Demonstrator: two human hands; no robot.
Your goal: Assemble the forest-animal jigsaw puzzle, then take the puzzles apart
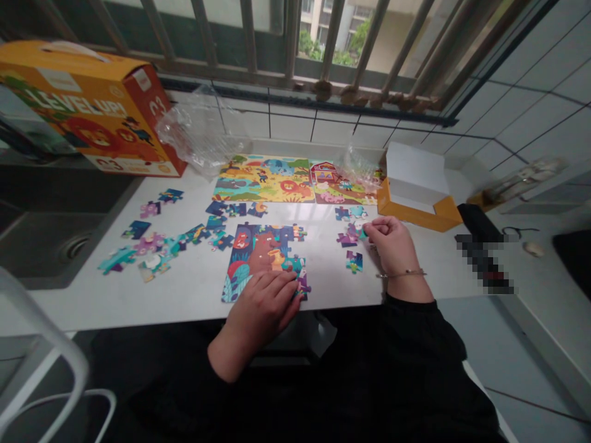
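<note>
Nearest: black sleeves [425,341], in front of the white counter [325,264]. At left, loose pieces [148,242] scattered just beside the sink [46,252]; possible loss over the rim from a stray nudge. At center, left hand [268,301] laid flat on the part-joined puzzle [261,246]; possible parting of seams from sideways pressure. At right, right hand [391,241] pinched narrow on a teal piece [364,232]; possible drop from a fingertip-only hold.

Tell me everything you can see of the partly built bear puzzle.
The partly built bear puzzle lies flat on the white countertop, near the wearer's edge. Its interlocking pieces look like printed cardboard: a brown bear against dark blue, with pale teal leaves at lower left. The left side is straight; the right is ragged, with tabs sticking out. The left hand rests on its lower part, hiding some.
</note>
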